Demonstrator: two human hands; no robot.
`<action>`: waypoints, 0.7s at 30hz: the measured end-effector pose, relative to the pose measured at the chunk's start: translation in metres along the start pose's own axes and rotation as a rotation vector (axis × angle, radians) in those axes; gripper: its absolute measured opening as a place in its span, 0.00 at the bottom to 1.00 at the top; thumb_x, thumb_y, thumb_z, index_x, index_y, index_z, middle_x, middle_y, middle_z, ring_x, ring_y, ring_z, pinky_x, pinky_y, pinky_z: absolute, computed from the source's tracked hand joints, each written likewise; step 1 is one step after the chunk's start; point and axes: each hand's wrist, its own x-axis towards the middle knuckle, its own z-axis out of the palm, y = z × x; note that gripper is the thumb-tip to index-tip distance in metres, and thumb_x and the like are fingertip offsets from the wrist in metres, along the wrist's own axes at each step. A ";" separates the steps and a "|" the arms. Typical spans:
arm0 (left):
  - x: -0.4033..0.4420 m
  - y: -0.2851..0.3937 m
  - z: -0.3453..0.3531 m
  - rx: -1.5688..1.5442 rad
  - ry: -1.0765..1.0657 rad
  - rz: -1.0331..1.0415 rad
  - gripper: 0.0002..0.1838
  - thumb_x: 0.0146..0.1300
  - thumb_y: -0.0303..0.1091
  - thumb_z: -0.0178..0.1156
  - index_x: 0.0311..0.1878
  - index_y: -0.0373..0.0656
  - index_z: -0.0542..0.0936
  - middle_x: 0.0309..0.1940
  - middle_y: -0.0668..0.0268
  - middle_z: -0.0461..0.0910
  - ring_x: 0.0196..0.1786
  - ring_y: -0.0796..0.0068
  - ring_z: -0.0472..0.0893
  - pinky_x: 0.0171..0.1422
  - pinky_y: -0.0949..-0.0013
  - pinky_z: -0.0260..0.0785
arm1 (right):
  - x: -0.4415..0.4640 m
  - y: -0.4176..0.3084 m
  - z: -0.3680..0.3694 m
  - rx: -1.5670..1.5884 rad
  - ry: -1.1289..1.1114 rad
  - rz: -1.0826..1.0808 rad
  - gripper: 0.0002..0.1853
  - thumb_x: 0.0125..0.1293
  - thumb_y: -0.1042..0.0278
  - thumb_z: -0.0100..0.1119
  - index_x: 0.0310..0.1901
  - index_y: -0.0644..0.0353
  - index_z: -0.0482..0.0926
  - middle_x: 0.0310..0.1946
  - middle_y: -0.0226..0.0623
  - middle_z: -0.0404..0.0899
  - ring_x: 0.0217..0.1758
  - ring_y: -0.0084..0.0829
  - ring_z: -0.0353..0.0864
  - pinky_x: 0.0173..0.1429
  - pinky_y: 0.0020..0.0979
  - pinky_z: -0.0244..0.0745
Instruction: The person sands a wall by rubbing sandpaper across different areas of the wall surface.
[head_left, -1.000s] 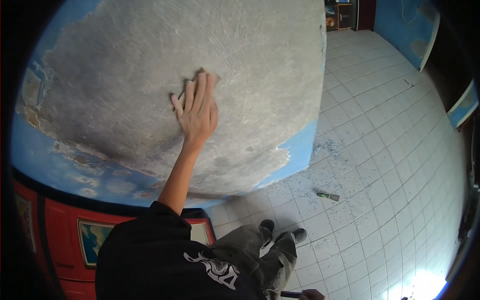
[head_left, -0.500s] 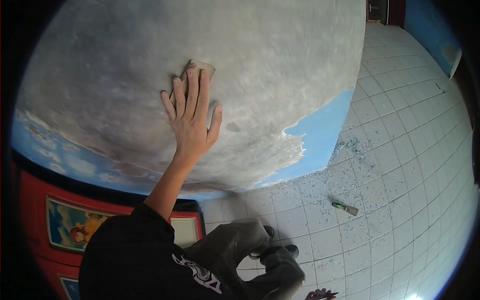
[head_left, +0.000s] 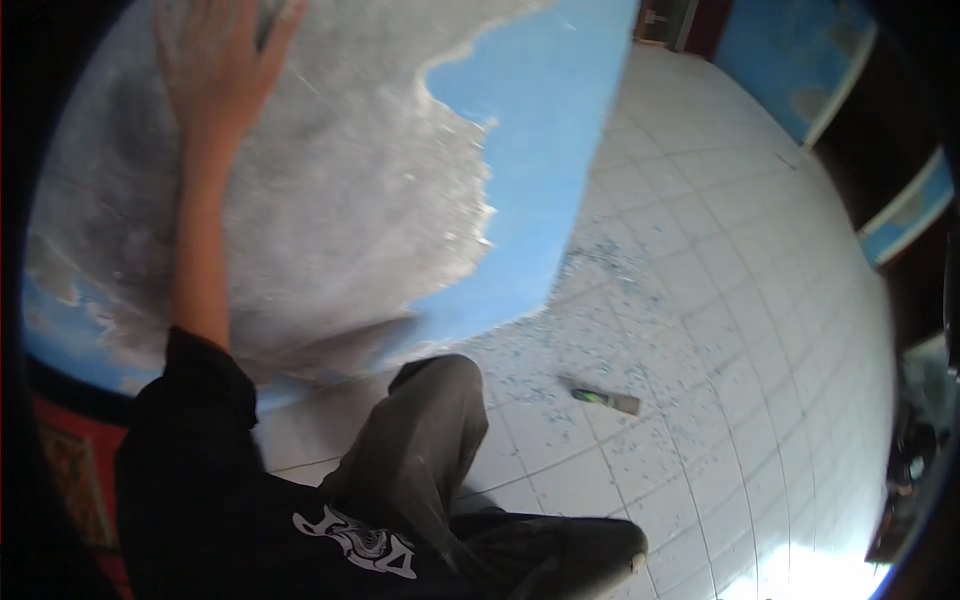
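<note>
My left hand (head_left: 222, 75) lies against the bare grey patch of the wall (head_left: 340, 160), at the top left of the view. Its fingers stretch upward, with the thumb apart on the right. The top of the frame cuts off the fingertips, so the piece of sandpaper seen under them earlier is out of sight. Blue paint (head_left: 540, 130) with a ragged, flaking edge borders the scraped patch on the right. My right hand is out of view.
A scraper (head_left: 607, 401) with a green and black handle lies on the tiled floor (head_left: 720, 320), among scattered blue paint flakes (head_left: 620, 265). My bent legs (head_left: 420, 430) are below the wall. A red panel (head_left: 75, 480) stands at lower left.
The view has swung right and my left hand now appears farther up and left, partly cut off. My legs have shifted, with the knees farther apart. My right hand has left the view.
</note>
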 end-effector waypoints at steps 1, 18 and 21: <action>0.001 0.003 -0.004 0.038 -0.015 0.030 0.41 0.53 0.39 0.59 0.69 0.43 0.54 0.68 0.60 0.56 0.71 0.59 0.52 0.72 0.54 0.39 | 0.001 -0.011 0.016 -0.115 0.022 -0.222 0.10 0.66 0.65 0.50 0.47 0.54 0.74 0.32 0.34 0.70 0.33 0.30 0.76 0.37 0.25 0.77; 0.002 -0.001 -0.020 -0.257 -0.109 -0.072 0.35 0.64 0.55 0.43 0.69 0.43 0.56 0.71 0.63 0.48 0.73 0.62 0.47 0.72 0.44 0.31 | -0.024 -0.113 0.024 -0.323 0.217 -0.971 0.14 0.62 0.57 0.55 0.49 0.44 0.68 0.36 0.29 0.65 0.45 0.36 0.72 0.52 0.46 0.72; 0.001 -0.001 -0.021 -0.267 -0.106 -0.080 0.34 0.64 0.54 0.43 0.68 0.43 0.56 0.71 0.63 0.49 0.73 0.63 0.48 0.73 0.45 0.31 | -0.023 -0.115 0.024 -0.289 0.137 -1.087 0.15 0.64 0.58 0.53 0.52 0.42 0.67 0.39 0.27 0.65 0.50 0.35 0.69 0.56 0.44 0.69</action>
